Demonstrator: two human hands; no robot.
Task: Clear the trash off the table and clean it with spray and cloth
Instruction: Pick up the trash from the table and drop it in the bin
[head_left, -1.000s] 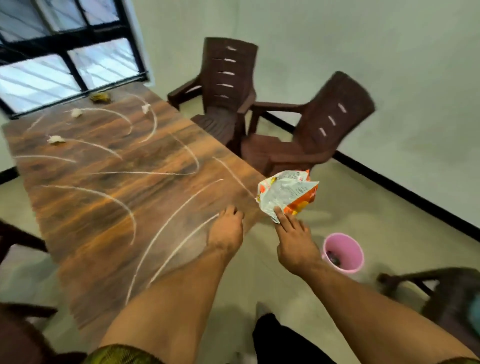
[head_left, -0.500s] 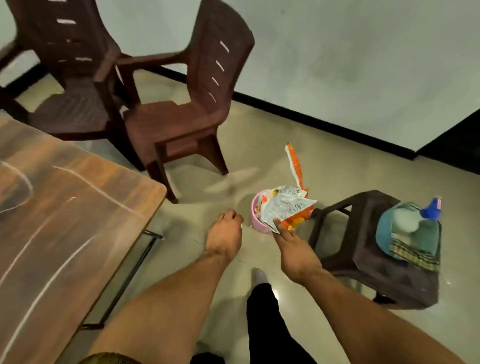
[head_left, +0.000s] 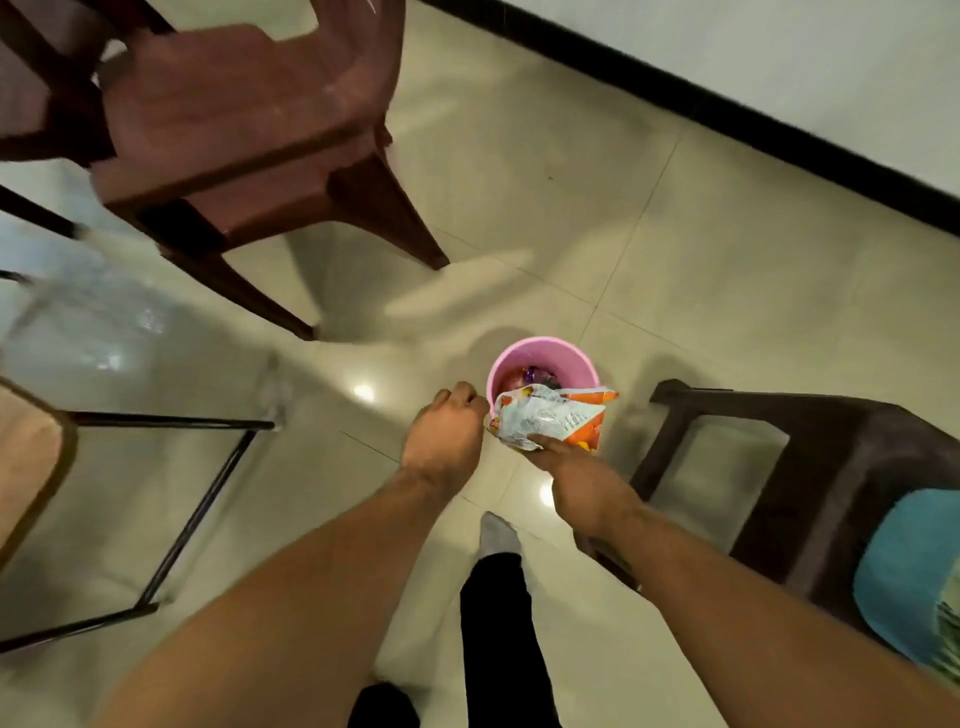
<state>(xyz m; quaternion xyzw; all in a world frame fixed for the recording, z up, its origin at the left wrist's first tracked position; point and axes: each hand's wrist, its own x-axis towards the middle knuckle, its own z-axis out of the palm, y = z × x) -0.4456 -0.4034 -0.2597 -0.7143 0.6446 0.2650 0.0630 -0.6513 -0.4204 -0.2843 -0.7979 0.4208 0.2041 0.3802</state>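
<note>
**Snack wrapper (head_left: 545, 418), crumpled white-and-orange printed foil: in hand above the bin**

Location: directly over the near rim of the round pink plastic bin (head_left: 540, 347), which stands on the floor and already has coloured scraps inside. The wrapper overlaps the bin's mouth but has not yet gone in.

Hold: the right hand (head_left: 576, 478) pinches the wrapper's near lower edge, with one straight finger lying along its underside. The thumb is hidden beneath. The left hand (head_left: 441, 431), just left of the bin, has its fingers curled under into a fist, and nothing shows in it.

Handling, as judged: very light, thin and limp, probably slick-faced and springy once let go. It cannot break. A pinch on any folded edge should do. Because it is light it may flutter or catch on the rim, so letting go low inside the mouth looks safer.

Materials nearby:
- Glossy cream floor tiles (head_left: 675, 260) under the bin, smooth, with pale grout lines and lamp glare.
- Dark brown moulded plastic stool (head_left: 831, 467) right of the bin, matt, with square legs.
- Folded blue cloth (head_left: 904, 561) on the stool's seat, soft, partly cut off by the frame edge.
- Reddish-brown moulded plastic chair (head_left: 234, 130) beyond and left of the bin, blurred.
- Thin black metal table frame (head_left: 197, 514) well left of the bin.
</note>
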